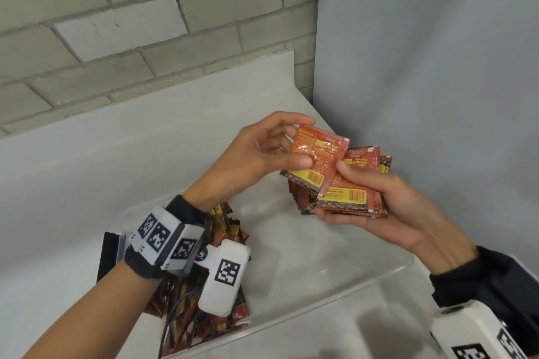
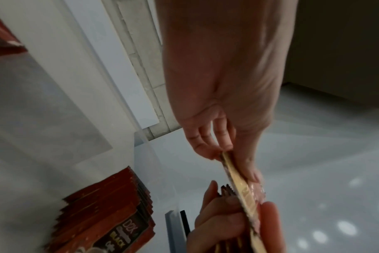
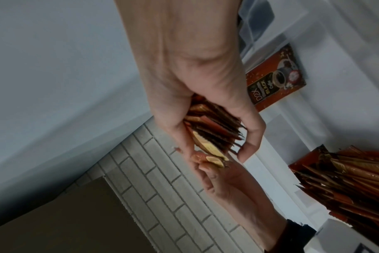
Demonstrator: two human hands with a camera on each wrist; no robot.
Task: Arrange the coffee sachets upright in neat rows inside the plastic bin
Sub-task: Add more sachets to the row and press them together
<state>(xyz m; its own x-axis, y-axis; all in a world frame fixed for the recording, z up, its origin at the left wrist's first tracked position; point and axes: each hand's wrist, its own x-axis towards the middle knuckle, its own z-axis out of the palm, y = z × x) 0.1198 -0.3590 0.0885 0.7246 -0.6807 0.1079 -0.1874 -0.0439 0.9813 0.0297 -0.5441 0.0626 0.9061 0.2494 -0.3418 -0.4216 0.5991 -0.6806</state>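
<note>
Left wrist rig (image 1: 186,253) hides binned sachets (image 1: 227,230).

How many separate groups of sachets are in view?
3: one sachet pinched in the left hand; a stack gripped in the right hand; rows in the bin, partly hidden by the left wrist.

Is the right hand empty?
No, the right hand grips a stack of coffee sachets above the plastic bin.
</note>
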